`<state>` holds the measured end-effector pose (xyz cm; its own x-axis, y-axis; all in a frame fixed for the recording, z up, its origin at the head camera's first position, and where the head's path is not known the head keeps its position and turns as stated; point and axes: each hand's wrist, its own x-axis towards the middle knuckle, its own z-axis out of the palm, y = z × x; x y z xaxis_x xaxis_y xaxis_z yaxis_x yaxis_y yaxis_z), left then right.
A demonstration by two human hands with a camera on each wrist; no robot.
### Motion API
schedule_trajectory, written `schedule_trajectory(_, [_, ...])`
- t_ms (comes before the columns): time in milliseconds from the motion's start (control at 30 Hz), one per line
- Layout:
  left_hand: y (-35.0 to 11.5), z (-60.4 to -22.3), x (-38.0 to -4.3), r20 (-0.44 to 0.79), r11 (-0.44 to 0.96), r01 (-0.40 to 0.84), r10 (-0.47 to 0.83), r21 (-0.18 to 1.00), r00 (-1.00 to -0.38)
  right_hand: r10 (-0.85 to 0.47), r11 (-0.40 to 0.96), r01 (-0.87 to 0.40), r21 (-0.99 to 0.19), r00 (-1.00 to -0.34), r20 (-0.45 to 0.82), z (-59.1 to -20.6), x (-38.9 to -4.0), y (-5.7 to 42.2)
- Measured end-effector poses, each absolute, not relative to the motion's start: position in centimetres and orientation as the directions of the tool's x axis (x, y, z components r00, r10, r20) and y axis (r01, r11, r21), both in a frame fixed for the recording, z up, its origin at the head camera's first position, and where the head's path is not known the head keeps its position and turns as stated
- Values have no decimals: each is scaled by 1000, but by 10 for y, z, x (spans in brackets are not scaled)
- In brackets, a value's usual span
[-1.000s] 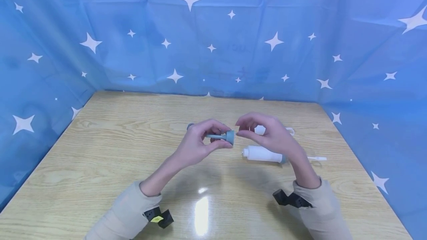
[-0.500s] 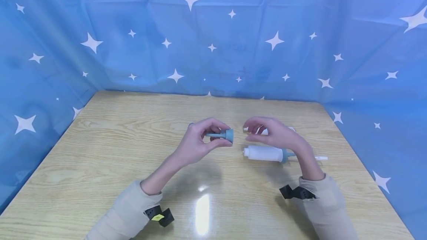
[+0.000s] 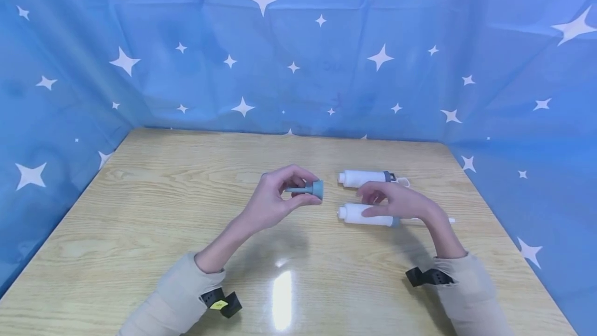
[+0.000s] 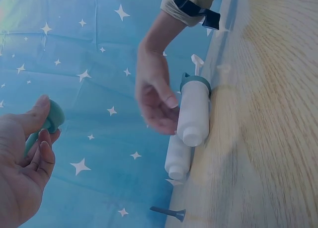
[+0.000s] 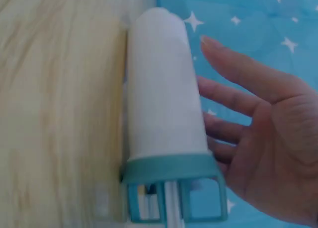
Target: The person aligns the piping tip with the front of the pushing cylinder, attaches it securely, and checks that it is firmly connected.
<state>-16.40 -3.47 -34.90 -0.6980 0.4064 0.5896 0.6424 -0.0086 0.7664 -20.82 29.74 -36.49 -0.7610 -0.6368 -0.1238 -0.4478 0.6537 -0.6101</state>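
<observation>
My left hand (image 3: 280, 193) pinches a teal cap-like piece (image 3: 317, 190) with a thin stem, held above the table between thumb and fingers. The stem points back toward the palm. My right hand (image 3: 396, 201) is over the nearer white bottle (image 3: 352, 214), its fingers spread apart around the bottle's side. In the right wrist view, that bottle (image 5: 164, 89) lies on its side with a teal open-framed collar (image 5: 171, 169) at one end and a thin white rod (image 5: 173, 203) running out through it. Thumb and fingers stay separate beside it.
Behind the nearer bottle lies a second white bottle (image 3: 361, 178) with a dark grey-blue collar (image 3: 389, 176) and a white loop (image 3: 402, 182). A dark flared piece with a stem (image 4: 169, 213) lies on the table. A blue star-patterned cloth (image 3: 298, 40) hangs behind the wooden table (image 3: 186, 170).
My right hand has moved away from the teal piece, rightward and down to the nearer white bottle. The far bottle has come into view. My left hand stays nearly still, holding the teal piece.
</observation>
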Motion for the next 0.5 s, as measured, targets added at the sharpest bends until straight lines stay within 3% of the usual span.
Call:
schedule_trajectory(200, [-35,-350,-164,590,4,645,401,764,-701,-670,644,-459,-613,-725,-161,-371,-208,305])
schedule_trajectory(500, [-35,-350,-164,584,17,641,395,767,-709,-661,672,-478,-566,-732,-166,-371,-208,302])
